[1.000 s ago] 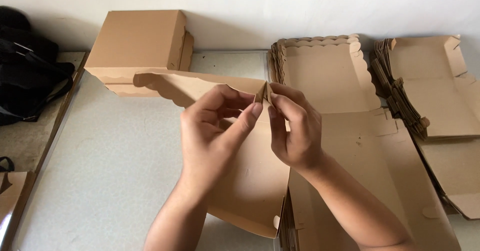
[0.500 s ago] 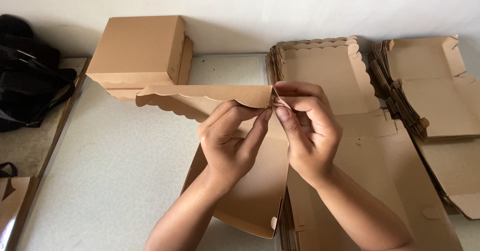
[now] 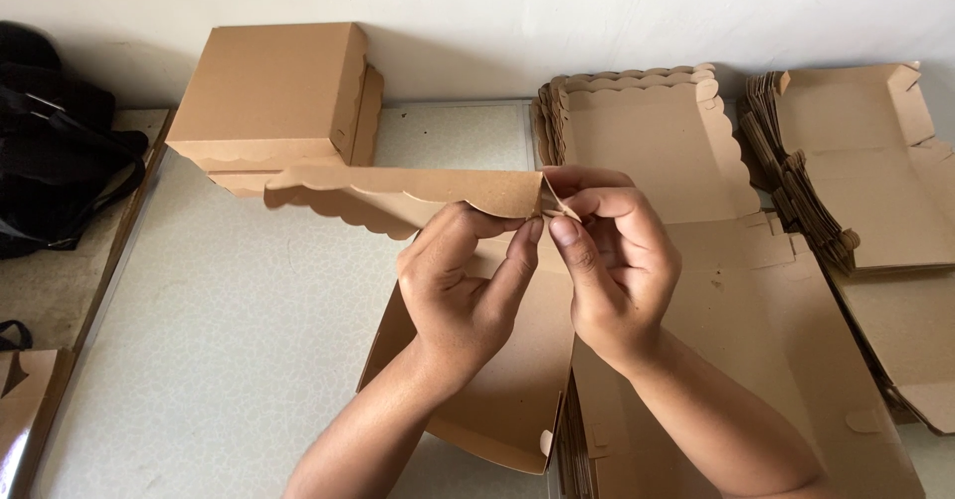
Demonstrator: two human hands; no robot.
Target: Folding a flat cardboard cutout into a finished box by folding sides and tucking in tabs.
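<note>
We see only plain brown cardboard packaging. A finished square box (image 3: pixel 269 91) stands closed at the back left against the wall. In front of it a half-folded carton blank (image 3: pixel 477 360) with a scalloped flap is held up at one corner. Right of that lies a stack of flat scalloped blanks (image 3: pixel 647 131), and at far right a second fanned stack (image 3: pixel 856 161).

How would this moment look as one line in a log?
left hand: pinching scalloped flap | right hand: pinching corner tab | item: flat cardboard box blank | nearby: folded box
</note>
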